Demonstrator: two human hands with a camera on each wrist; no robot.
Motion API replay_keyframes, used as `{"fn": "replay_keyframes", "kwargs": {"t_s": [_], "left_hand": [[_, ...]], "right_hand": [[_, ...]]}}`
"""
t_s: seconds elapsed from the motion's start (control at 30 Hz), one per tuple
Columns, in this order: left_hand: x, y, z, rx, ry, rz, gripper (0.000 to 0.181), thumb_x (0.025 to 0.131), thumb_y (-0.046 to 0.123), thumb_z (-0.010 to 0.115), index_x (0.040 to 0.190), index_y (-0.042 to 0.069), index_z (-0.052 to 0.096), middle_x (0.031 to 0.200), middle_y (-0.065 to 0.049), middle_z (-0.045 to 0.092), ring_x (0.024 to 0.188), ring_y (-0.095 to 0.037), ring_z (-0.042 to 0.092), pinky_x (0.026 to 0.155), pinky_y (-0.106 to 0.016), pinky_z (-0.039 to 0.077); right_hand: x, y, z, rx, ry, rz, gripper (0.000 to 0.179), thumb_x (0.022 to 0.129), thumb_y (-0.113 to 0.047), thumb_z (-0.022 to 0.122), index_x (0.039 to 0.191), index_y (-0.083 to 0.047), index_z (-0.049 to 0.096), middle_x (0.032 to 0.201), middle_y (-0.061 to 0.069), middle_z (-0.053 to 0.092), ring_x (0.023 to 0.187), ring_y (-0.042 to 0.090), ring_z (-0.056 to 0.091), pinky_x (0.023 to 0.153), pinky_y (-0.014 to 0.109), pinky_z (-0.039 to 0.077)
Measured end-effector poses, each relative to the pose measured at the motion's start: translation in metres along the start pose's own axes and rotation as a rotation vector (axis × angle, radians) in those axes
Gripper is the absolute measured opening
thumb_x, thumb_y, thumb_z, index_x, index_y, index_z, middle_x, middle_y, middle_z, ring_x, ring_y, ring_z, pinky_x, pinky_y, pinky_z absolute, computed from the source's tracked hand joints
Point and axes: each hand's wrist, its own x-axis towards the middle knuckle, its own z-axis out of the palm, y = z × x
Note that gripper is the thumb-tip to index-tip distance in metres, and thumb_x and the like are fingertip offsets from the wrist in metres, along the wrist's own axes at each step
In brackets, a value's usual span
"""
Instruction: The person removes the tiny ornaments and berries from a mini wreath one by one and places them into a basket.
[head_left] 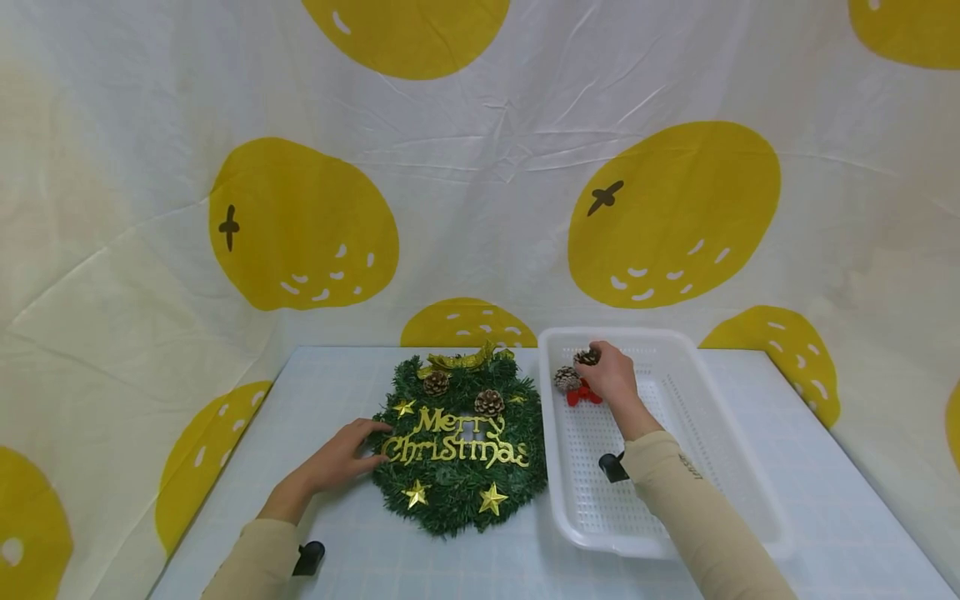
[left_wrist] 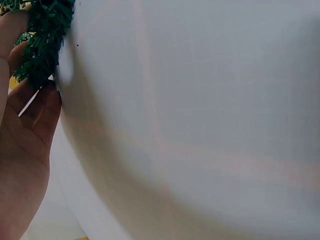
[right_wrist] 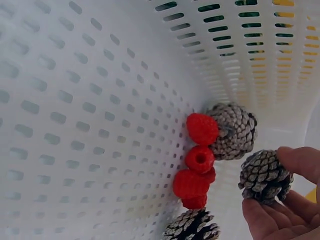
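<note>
The green Christmas wreath point(head_left: 459, 483) lies flat on the table, bearing gold "Merry Christmas" lettering point(head_left: 453, 450), gold stars, two pine cones and a gold bow point(head_left: 463, 360) at its top. My left hand point(head_left: 341, 457) holds the wreath's left edge, its thumb and fingers on either side of the green tinsel point(left_wrist: 47, 42). Over the far left corner of a white basket point(head_left: 600, 500), my right hand point(head_left: 611, 379) pinches a pine cone point(right_wrist: 266, 176) between thumb and fingers. Below it in the basket are red raspberries point(right_wrist: 192, 182) and two more pine cones, one of them frosted point(right_wrist: 232, 131).
The basket stands right beside the wreath, its perforated walls rising around the loose pieces. A pale checked cloth point(head_left: 337, 542) covers the table. Behind hangs a white curtain point(head_left: 480, 208) with big yellow fruit prints.
</note>
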Motion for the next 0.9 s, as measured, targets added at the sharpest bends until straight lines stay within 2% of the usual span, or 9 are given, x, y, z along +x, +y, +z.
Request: {"fn": "replay_keyframes", "kwargs": {"t_s": [0.43,0.63,0.9], "left_hand": [[0.000,-0.001,0.000,0.009,0.003,0.011,0.047,0.094,0.034,0.067,0.132,0.008,0.055,0.128,-0.012,0.055,0.121,-0.037,0.051,0.100,-0.057,0.041],[0.000,0.000,0.001,0.009,0.000,0.003,0.047,0.094,0.033,0.067,0.132,0.009,0.055,0.128,-0.013,0.055,0.121,-0.037,0.050,0.099,-0.057,0.041],[0.000,0.000,0.001,0.019,0.007,0.006,0.046,0.093,0.032,0.068,0.131,0.009,0.055,0.128,-0.012,0.055,0.121,-0.037,0.051,0.099,-0.057,0.041]], "right_hand": [[-0.003,-0.002,-0.004,0.012,0.007,-0.006,0.058,0.092,-0.019,0.065,0.141,0.006,0.045,0.138,0.027,0.049,0.122,0.044,0.048,0.097,0.052,0.045],[-0.005,-0.009,-0.010,0.052,0.008,-0.009,0.055,0.095,-0.019,0.058,0.143,0.003,0.043,0.141,0.024,0.049,0.122,0.041,0.050,0.098,0.051,0.045],[-0.012,-0.028,-0.016,0.097,0.033,-0.096,0.054,0.096,-0.021,0.060,0.143,0.002,0.045,0.140,0.023,0.051,0.127,0.039,0.048,0.102,0.050,0.043]]}}
